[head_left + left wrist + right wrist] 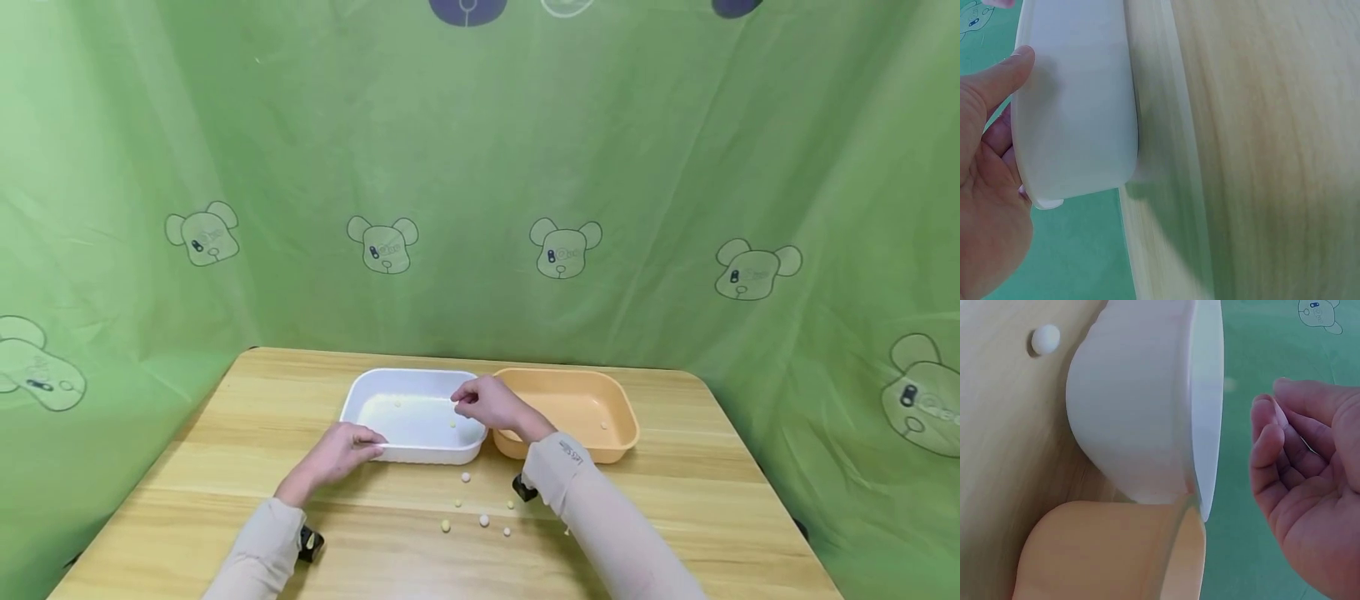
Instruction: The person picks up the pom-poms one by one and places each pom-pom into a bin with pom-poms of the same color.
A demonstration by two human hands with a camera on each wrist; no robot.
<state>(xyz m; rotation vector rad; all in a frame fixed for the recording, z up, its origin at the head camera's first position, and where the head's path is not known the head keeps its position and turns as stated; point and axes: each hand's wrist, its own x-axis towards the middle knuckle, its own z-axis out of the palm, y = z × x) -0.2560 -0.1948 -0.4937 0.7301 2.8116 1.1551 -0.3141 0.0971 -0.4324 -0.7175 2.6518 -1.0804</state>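
My left hand [339, 454] grips the near left rim of a white plastic tray [427, 456]. In the left wrist view its thumb [1019, 65] lies on the outer wall, the other fingers behind the rim. Over the tray's right part is my right hand [491, 402], its fingers loosely curled. The right wrist view shows the thumb tip [1285, 384] near the index finger, with no ball visible between them. Below that hand in the head view is a small yellow ball [452, 425]; a pale ball [397, 404] lies farther left in the tray.
An orange tray [566, 454] stands against the white tray's right side and holds a small ball [603, 426]. Several white and yellow balls, among them a white ball [483, 521] and a yellow ball [446, 526], lie on the wooden table [375, 550]. A green curtain [480, 308] surrounds the table.
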